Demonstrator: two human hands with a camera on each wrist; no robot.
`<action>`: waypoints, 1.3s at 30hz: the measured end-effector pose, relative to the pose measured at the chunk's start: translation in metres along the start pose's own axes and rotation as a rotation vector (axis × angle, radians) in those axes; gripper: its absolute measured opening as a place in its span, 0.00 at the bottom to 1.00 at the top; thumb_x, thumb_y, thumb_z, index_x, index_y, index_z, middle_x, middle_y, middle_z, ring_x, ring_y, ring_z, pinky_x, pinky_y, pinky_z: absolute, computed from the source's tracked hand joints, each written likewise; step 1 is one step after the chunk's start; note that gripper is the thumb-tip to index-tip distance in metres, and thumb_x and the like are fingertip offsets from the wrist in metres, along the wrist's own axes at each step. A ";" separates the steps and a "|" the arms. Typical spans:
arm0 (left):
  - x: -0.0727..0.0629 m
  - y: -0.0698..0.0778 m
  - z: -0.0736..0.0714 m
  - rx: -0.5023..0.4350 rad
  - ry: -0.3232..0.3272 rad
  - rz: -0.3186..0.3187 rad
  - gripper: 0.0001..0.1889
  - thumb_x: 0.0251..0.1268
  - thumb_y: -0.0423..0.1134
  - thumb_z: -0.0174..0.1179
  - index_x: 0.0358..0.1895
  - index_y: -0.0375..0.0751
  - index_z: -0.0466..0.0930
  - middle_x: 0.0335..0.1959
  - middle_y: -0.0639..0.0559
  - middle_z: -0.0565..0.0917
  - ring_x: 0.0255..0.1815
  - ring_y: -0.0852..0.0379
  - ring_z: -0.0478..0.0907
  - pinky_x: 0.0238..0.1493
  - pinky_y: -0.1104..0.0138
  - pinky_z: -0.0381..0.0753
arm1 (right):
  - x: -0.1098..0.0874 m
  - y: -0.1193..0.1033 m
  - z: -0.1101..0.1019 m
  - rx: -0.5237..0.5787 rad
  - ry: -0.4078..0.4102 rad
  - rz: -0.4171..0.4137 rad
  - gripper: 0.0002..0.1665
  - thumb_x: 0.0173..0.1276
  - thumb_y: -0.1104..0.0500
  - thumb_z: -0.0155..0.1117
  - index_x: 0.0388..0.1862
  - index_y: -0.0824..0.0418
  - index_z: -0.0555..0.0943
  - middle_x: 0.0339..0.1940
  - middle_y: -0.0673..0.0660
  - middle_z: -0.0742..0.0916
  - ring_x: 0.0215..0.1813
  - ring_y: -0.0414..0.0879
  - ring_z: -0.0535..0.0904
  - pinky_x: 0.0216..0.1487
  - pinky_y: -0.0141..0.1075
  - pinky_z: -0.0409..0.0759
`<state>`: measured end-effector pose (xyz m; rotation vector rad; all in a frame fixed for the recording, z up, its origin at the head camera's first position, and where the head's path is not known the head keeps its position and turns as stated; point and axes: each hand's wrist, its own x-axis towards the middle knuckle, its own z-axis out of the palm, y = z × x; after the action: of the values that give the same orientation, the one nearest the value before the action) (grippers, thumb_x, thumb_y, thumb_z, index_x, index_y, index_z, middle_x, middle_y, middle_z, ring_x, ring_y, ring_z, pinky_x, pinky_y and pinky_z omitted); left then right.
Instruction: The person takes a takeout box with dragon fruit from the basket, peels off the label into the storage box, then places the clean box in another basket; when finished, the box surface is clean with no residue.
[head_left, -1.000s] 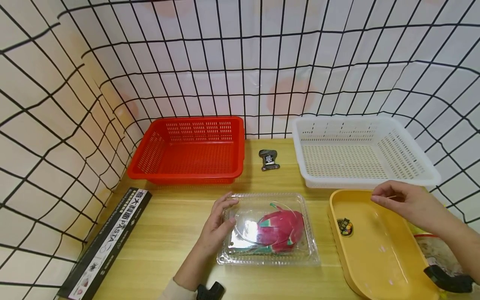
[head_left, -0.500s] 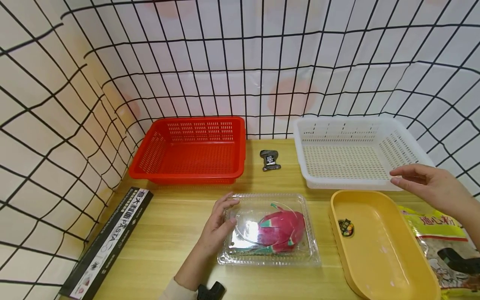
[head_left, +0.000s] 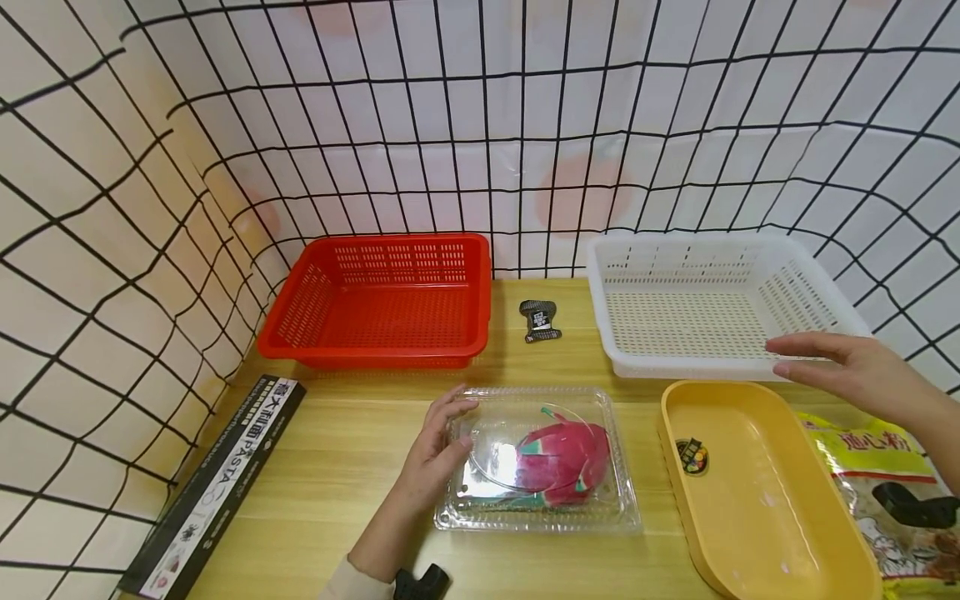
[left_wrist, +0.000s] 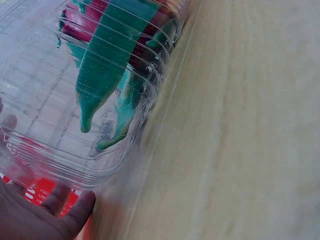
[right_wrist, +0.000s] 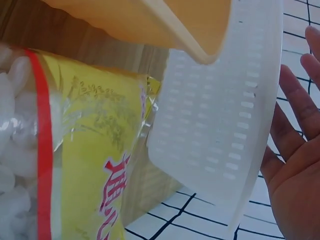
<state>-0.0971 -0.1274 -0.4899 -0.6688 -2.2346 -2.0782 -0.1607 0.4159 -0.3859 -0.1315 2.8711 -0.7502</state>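
Observation:
A clear plastic clamshell box (head_left: 540, 521) lies on the table with a pink dragon fruit (head_left: 562, 460) inside, its green leaf tips (left_wrist: 97, 85) visible through the box wall. My left hand (head_left: 431, 454) rests at the box's left end, thumb and fingertips lying at the lid's edge. In the left wrist view, some fingers (left_wrist: 80, 212) extend along that end. My right hand (head_left: 847, 375) is held over the near right rim of the white basket (head_left: 697, 367), fingers straight, thumb apart, holding nothing. Below it is the yellow tray (head_left: 750, 500), with a small round sticker-like piece (head_left: 692, 457) at its left wall.
A red basket (head_left: 375, 350) stands at the back left. Between the baskets lies a small black packet (head_left: 540, 321). A long black pasta box (head_left: 213, 492) lies on the left. Right of the tray is a yellow-topped macaroni bag (head_left: 877, 450). A black grid covers the white surrounding walls.
My right hand has moved from over the yellow tray up and right to the white basket's rim, and its thumb and fingers have parted. The left hand and box stay put.

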 end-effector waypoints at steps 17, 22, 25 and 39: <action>-0.001 0.000 0.000 0.011 0.001 -0.015 0.27 0.70 0.30 0.52 0.72 0.40 0.66 0.81 0.31 0.51 0.82 0.29 0.44 0.69 0.21 0.39 | 0.013 -0.008 0.016 -0.007 -0.088 -0.015 0.37 0.73 0.40 0.64 0.71 0.61 0.75 0.67 0.79 0.76 0.64 0.75 0.72 0.55 0.70 0.74; -0.001 0.002 0.001 0.014 0.003 -0.038 0.28 0.70 0.30 0.53 0.73 0.41 0.65 0.81 0.33 0.50 0.81 0.32 0.48 0.69 0.21 0.41 | 0.011 -0.010 0.018 0.002 -0.093 0.016 0.38 0.73 0.37 0.62 0.71 0.60 0.75 0.68 0.78 0.76 0.63 0.74 0.73 0.56 0.73 0.72; -0.001 0.002 0.001 0.001 0.003 -0.048 0.29 0.70 0.31 0.53 0.74 0.41 0.63 0.82 0.34 0.49 0.80 0.32 0.49 0.70 0.21 0.41 | 0.012 -0.010 0.020 -0.011 -0.085 0.030 0.39 0.73 0.35 0.61 0.71 0.60 0.76 0.65 0.76 0.79 0.62 0.74 0.75 0.56 0.73 0.73; -0.001 0.004 0.001 -0.009 0.042 -0.177 0.40 0.71 0.34 0.54 0.82 0.42 0.46 0.84 0.37 0.49 0.85 0.36 0.43 0.80 0.36 0.41 | 0.014 -0.008 0.020 -0.007 -0.104 0.027 0.39 0.74 0.36 0.59 0.72 0.61 0.74 0.62 0.73 0.83 0.56 0.68 0.82 0.52 0.66 0.81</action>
<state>-0.0946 -0.1267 -0.4865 -0.4382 -2.3410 -2.1578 -0.1700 0.3980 -0.4012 -0.1286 2.7715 -0.7065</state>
